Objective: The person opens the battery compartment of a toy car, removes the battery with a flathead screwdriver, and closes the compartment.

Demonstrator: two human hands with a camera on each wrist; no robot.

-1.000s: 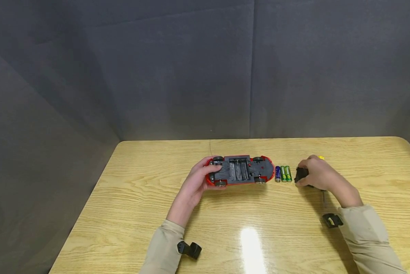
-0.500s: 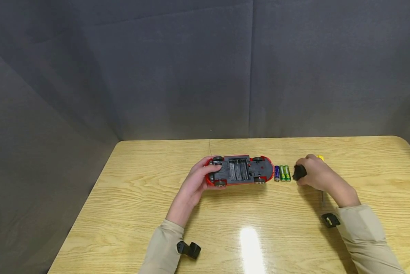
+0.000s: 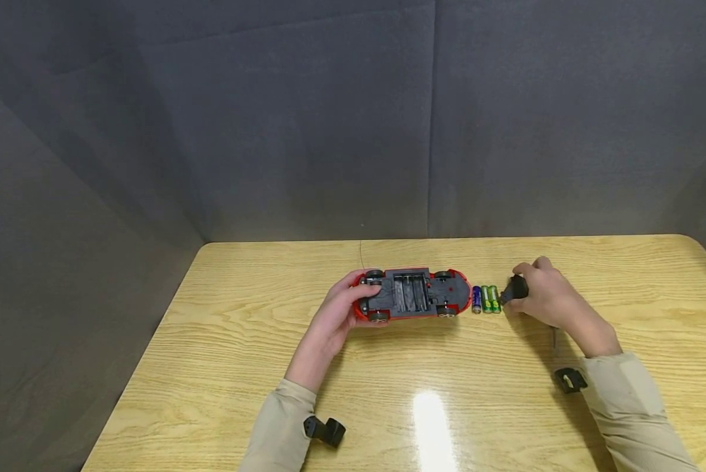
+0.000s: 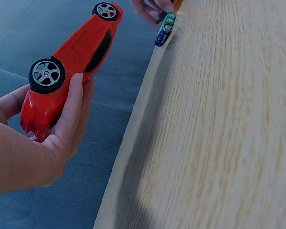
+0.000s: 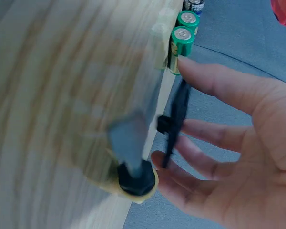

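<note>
On the bench [image 3: 270, 341], the red toy car [image 3: 411, 294] lay belly-up, its rear end gripped by the left hand [image 3: 337, 318]. Over the last second the right hand [image 3: 541, 295], pinching the black battery cover [image 3: 514, 288], had shifted left until it sat just beside the three batteries [image 3: 486, 299]; a yellow-handled screwdriver [image 5: 133, 179] lay under that hand. The car's battery compartment [image 3: 411, 292] was open, with no cells in it.
</note>
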